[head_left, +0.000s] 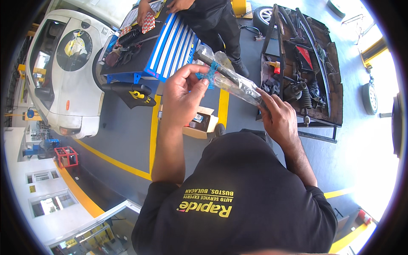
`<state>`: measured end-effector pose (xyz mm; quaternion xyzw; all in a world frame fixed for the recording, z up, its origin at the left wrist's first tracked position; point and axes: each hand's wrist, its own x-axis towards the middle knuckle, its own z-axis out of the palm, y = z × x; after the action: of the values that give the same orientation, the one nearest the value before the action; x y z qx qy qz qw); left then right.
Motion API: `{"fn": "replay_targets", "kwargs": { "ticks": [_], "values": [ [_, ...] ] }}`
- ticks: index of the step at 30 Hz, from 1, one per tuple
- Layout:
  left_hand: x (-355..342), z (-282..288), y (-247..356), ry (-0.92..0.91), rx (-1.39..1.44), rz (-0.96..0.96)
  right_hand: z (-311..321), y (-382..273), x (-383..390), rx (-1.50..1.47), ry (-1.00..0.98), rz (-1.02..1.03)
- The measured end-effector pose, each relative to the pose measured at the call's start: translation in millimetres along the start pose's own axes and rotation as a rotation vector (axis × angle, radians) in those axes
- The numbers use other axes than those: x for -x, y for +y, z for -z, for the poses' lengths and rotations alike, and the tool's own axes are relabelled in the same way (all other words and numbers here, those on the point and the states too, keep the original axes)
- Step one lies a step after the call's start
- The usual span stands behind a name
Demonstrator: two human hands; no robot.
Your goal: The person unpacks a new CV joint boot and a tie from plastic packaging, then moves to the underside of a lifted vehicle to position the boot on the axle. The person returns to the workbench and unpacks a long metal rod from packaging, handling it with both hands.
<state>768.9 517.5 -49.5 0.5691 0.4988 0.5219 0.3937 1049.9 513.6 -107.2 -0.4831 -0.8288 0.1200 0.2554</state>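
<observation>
In front of me a dark rod-shaped part lies inside a clear plastic bag, slanting from upper left to lower right. A piece of blue plastic netting sits at the bag's upper left. My left hand pinches that netting between thumb and fingertips. My right hand is closed round the lower right end of the bagged rod, and its fingers hide that end. Below the bag, on the floor, is an open cardboard box with small packages inside.
A blue-and-white tool cabinet stands ahead, with car parts on top; a co-worker in dark clothes is behind it. At right is a metal cart of used parts. A white car is at left, a loose wheel beyond the cart.
</observation>
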Motion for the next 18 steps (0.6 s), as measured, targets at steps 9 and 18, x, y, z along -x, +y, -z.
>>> {"fn": "replay_targets", "kwargs": {
  "ticks": [9,18],
  "values": [
    [-8.4,17.3,-14.7,-0.097,-0.170,-0.144,-8.0,-0.4,3.0,0.045,-0.024,-0.010],
    [-38.4,74.9,-45.0,-0.135,0.162,0.029,-4.3,4.2,11.1,0.030,-0.119,0.081]
  ]
}}
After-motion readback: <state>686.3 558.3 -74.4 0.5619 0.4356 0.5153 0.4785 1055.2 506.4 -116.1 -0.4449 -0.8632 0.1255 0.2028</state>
